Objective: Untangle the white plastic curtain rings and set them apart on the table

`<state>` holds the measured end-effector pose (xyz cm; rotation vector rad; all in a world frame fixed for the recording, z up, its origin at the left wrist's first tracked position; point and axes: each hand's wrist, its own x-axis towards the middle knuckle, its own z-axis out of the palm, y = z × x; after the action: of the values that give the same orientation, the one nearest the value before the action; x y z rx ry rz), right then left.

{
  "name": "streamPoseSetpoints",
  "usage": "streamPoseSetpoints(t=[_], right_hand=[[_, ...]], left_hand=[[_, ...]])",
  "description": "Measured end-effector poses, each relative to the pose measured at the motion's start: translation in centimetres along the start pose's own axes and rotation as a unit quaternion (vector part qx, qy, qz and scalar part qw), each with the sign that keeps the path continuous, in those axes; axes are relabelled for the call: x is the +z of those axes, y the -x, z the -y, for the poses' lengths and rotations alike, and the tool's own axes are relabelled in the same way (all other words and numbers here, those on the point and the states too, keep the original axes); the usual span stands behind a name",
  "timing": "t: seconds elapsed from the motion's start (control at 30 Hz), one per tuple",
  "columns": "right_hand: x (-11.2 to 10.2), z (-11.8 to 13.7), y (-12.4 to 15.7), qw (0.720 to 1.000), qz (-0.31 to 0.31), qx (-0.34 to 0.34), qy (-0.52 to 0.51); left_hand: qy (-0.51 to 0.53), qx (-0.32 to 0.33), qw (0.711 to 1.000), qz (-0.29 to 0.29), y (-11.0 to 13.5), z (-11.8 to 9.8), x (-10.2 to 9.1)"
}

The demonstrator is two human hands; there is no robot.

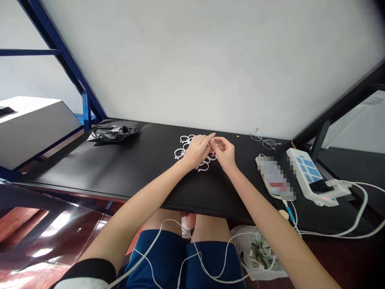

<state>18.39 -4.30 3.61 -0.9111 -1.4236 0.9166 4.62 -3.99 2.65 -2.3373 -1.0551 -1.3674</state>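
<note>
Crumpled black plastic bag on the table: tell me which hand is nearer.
Left. The left hand rests over the white plastic rings, to the right of the crumpled black plastic bag; the right hand sits beyond it, farther right.

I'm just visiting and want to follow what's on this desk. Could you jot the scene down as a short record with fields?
surface: black table
hands: left hand and right hand meet at the fingertips above the rings
held: anything pinched is too small to tell
rings: white, in a loose cluster on the table, partly under the hands
far left: crumpled black bag
right side: glasses, phone, power strip
</note>
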Motion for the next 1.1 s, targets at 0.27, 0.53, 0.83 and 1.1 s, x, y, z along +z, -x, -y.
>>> streamPoseSetpoints(t=[0.27, 0.53, 0.83, 1.1], right_hand=[[-0.1, -0.2, 0.2, 0.996, -0.04, -0.047, 0.056], [-0.4, -0.2, 0.5, 0.973, -0.06, -0.142, 0.173], [-0.3, 0.6, 0.7, 0.961, -0.049, -0.193, 0.193], [0.0, 0.7, 1.3, 0.95, -0.016, -0.242, 0.197]], left_hand=[[0.0, -0.016, 1.0, 0.005, 0.0, -0.2, -0.1], [0.016, -0.03, 0.999, 0.016, -0.1, -0.4, -0.4], [0.042, -0.03, 0.997, 0.055, -0.3, -0.9, -1.0], [0.108, -0.06, 0.988, 0.088, -0.4, -0.7, -1.2]])
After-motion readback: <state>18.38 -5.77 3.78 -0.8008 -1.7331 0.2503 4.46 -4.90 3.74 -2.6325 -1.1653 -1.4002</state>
